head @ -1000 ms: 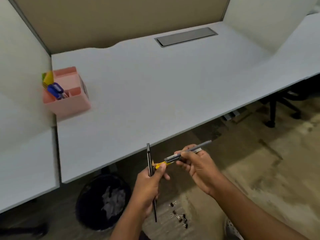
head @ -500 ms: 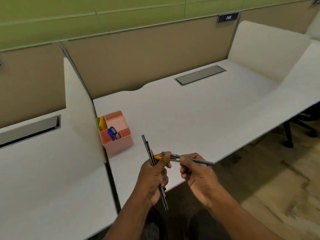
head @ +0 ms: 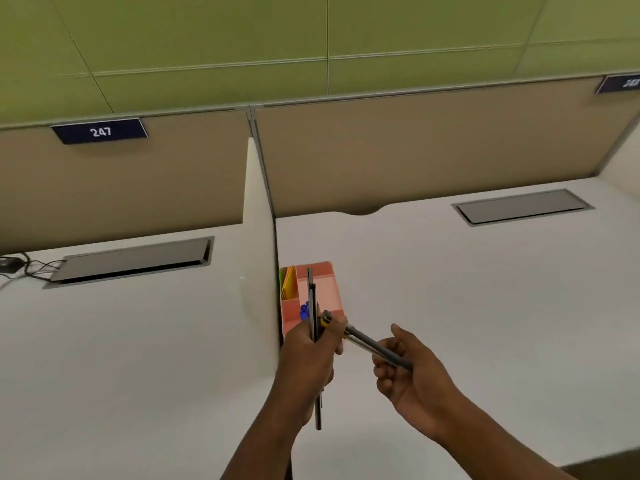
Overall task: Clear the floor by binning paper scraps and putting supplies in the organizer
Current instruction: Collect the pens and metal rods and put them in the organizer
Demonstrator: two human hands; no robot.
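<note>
Left hand (head: 308, 355) clamped on two dark pens (head: 316, 344), upright, before one pink organizer (head: 325, 289) on desk (head: 485, 306) — right hand (head: 412, 379) curled round two grey pens (head: 375, 348), angled toward left.

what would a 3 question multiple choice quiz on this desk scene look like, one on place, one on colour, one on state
1. Where does the organizer stand?
A. on the desk against the divider panel
B. on the floor
C. beside the far cable hatch

2. What colour is the organizer?
A. green
B. pink
C. black

3. What is the left hand doing?
A. resting flat and empty
B. gripping long dark sticks held upright
C. holding a paper scrap

Answers:
1 A, its side sits next to the white divider on the desk.
2 B, its walls are pink.
3 B, the fingers close on the sticks, while the right hand holds a grey pen.
</note>
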